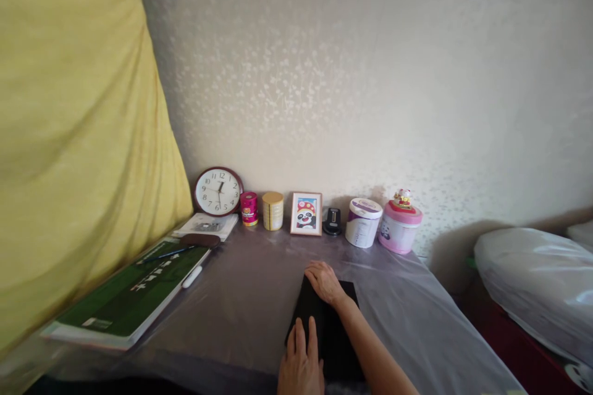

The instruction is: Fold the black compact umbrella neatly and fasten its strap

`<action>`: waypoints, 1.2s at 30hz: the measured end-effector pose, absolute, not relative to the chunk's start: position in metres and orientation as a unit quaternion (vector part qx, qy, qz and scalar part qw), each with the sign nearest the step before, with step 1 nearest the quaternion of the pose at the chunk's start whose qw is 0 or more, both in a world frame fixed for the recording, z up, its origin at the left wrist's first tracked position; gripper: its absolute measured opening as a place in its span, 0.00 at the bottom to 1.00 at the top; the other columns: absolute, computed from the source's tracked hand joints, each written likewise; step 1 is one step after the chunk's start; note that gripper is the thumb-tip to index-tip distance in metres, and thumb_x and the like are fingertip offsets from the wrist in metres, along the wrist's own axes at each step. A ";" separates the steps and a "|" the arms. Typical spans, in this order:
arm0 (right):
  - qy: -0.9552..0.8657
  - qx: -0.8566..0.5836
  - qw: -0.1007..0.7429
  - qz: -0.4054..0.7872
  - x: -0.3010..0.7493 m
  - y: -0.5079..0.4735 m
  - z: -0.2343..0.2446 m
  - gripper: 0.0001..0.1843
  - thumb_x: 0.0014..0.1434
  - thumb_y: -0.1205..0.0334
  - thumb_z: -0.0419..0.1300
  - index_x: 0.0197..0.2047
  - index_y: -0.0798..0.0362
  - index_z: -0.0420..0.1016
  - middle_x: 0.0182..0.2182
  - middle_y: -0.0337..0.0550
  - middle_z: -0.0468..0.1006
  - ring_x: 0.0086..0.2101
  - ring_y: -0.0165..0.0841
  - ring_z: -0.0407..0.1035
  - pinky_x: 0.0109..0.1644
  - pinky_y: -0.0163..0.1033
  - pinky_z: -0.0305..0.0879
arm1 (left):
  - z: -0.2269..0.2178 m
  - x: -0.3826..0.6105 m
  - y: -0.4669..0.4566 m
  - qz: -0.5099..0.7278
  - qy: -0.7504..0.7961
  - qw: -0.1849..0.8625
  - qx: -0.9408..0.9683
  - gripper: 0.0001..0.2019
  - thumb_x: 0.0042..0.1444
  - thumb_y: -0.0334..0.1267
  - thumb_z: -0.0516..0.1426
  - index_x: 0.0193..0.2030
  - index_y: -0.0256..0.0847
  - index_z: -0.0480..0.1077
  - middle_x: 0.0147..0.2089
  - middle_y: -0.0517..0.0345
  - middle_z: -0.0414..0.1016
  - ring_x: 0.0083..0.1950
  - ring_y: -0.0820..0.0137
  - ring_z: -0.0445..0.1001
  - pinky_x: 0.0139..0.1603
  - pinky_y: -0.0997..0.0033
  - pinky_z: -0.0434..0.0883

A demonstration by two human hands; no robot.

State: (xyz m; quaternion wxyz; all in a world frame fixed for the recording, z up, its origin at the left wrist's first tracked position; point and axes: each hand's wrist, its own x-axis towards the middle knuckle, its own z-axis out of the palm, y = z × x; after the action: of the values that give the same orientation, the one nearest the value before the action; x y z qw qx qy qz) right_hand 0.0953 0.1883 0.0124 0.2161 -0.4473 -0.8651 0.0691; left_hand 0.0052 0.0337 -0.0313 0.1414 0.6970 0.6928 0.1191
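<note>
A flat black rectangular thing (331,333), perhaps folded cloth or a notebook, lies near the front edge of a table covered in clear plastic (250,296). My left hand (300,361) lies flat on its near left part, fingers stretched forward. My right hand (325,282) rests palm down on its far end, fingers slightly bent over the far left corner, with the forearm crossing the black thing from the lower right. Neither hand lifts or grips it.
Along the wall stand a round clock (217,191), a red can (249,208), a yellow can (273,210), a panda picture frame (306,213), a white tub (363,222) and a pink tub (399,225). A green book (134,290) lies left beside a yellow curtain (69,136). A white bag (532,278) sits right.
</note>
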 end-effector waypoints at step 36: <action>-0.661 -0.591 0.381 0.260 0.159 0.115 0.018 0.15 0.50 0.57 0.54 0.38 0.56 0.74 0.30 0.43 0.78 0.34 0.38 0.72 0.36 0.38 0.66 | 0.008 -0.003 0.006 0.092 0.684 0.142 0.710 0.43 0.42 0.23 0.48 0.65 0.28 0.30 0.67 0.40 0.42 0.67 0.63 0.47 0.63 0.68 0.51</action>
State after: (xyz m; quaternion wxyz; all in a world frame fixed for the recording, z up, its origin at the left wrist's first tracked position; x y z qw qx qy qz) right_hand 0.1594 0.1148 0.0181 0.3810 -0.5912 -0.6615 0.2602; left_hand -0.0030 0.0059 0.0082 0.1417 0.7098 0.6838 0.0922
